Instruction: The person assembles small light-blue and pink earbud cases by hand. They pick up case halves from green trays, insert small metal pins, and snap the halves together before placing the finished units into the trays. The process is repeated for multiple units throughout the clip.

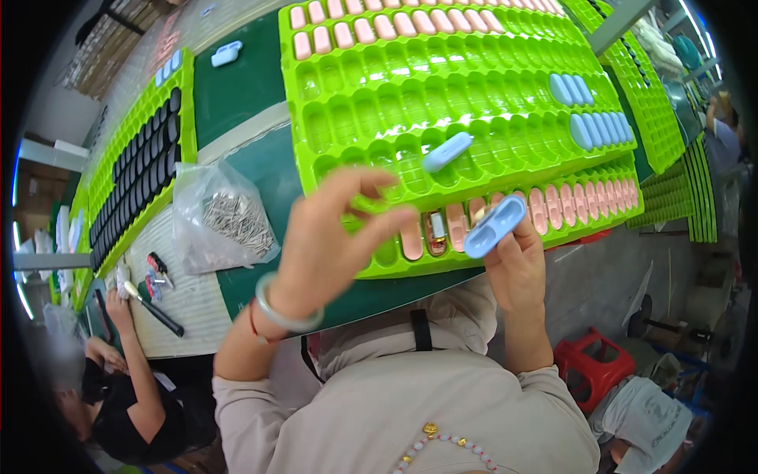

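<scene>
Pale blue shell (496, 229), lime-green tray (426, 95)

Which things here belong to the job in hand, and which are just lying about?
Likely part of the job:
blue shell, held in the right hand
pink shells, in the lower green tray
loose blue piece, on the upper green tray

Apparently just lying about:
bag of metal pieces, untouched
black-handled tool
red stool
</scene>
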The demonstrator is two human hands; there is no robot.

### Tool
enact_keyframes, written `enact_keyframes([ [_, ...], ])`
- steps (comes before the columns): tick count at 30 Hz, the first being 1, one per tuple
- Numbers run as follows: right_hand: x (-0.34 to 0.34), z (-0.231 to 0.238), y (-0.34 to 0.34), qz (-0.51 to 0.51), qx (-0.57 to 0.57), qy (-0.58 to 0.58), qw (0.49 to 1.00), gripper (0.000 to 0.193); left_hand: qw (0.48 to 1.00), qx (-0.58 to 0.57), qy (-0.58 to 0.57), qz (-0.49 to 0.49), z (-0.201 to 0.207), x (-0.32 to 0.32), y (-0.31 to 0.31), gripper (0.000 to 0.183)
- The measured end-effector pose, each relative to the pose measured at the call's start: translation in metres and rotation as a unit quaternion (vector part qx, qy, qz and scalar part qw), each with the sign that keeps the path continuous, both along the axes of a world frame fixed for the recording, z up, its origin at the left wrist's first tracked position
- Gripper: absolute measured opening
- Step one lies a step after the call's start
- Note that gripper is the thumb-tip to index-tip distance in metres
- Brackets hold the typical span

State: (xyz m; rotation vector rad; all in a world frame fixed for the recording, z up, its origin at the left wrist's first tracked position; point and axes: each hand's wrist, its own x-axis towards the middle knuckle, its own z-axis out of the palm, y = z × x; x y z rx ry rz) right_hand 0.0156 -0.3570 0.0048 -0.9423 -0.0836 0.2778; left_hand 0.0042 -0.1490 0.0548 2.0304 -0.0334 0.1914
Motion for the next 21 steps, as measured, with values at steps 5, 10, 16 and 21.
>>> enact_keyframes([
  [5,0.013,-0.003,-0.01,0.013,0.013,0.008,1.0,0.024,0.947,0.279,-0.103,-0.121,-0.015,0.082,-0.02,0.032],
  [10,0.005,-0.009,-0.033,-0.014,0.009,0.048,0.999,0.032,0.964,0.132,0.146,-0.178,0.009,0.094,-0.033,0.028],
  [16,0.007,-0.018,-0.043,0.054,0.088,0.024,0.994,0.035,0.866,-0.389,0.213,-0.232,-0.003,0.036,-0.002,0.032],
  [21,0.007,-0.008,-0.03,0.143,0.043,0.016,0.989,0.029,0.894,-0.403,0.146,-0.133,-0.012,-0.006,-0.012,0.054],
])
